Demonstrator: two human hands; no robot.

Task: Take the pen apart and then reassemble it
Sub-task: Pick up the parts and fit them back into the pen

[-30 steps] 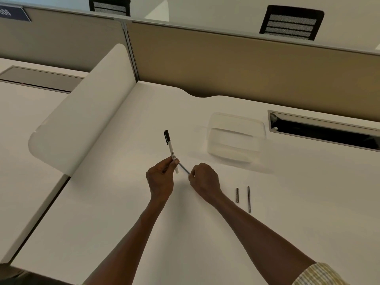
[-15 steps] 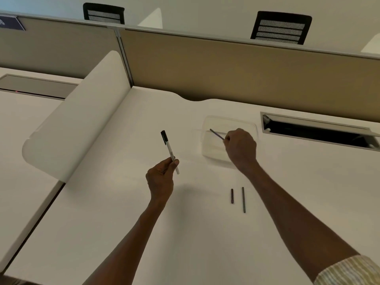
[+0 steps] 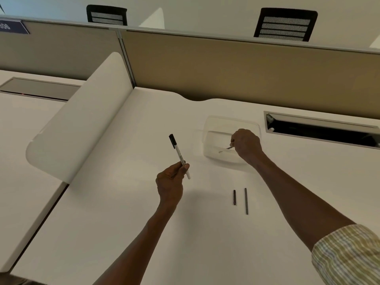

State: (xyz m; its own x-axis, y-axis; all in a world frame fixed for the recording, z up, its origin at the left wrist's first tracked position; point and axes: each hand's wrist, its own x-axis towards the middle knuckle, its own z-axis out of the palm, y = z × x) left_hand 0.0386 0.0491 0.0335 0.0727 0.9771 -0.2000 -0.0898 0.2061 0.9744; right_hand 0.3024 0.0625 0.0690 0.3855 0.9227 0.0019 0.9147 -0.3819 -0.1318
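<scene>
Left hand (image 3: 170,180) gripping pen (image 3: 179,155) upright-ish over tabletop (image 3: 123,212). Right hand (image 3: 245,145) over clear tray (image 3: 211,124), pinching thin refill (image 3: 229,147). Two dark rods (image 3: 246,200) lying parallel nearer, short one (image 3: 234,197) left.

white desk (image 3: 123,223), beige partition (image 3: 226,66), two black mesh chairs (image 3: 285,24) behind, recessed cable tray (image 3: 320,130)
</scene>
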